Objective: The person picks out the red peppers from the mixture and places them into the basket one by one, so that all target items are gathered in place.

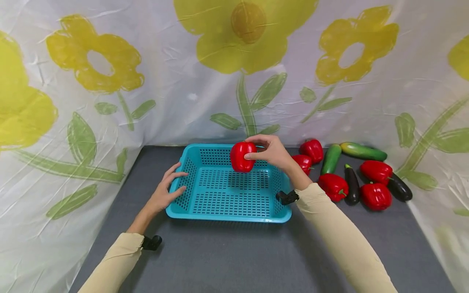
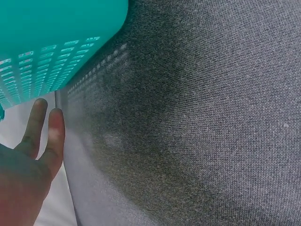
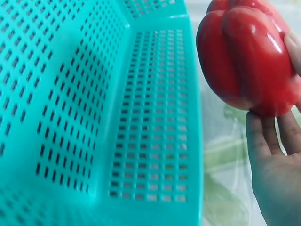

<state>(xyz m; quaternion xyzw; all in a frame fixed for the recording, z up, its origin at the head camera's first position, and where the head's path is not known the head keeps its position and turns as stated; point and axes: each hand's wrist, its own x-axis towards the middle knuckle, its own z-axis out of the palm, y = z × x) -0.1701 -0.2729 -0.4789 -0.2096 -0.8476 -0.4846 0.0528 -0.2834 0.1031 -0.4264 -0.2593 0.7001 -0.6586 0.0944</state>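
A red bell pepper [image 1: 242,157] hangs above the back part of a blue plastic basket [image 1: 229,217], pinched between the thumb and fingers of my right hand [image 1: 270,151]. The right wrist view shows the same bell pepper [image 3: 249,56] close up, with the fingers of the right hand [image 3: 277,174] at its end. At the basket's left rim, my left hand [image 1: 165,193] rests with its fingers spread and straight. In the left wrist view, two fingers of the left hand [image 2: 35,160] extend beside the perforated basket wall [image 2: 47,66]. Only the basket's slotted floor shows inside it.
To the basket's right lie several red bell peppers [image 1: 375,196], a cucumber [image 1: 331,159], a yellow-green long vegetable [image 1: 362,151] and two dark eggplants [image 1: 352,185]. They sit close together on the grey table [image 1: 227,260]. A flower-printed curtain [image 1: 176,101] hangs behind the table.
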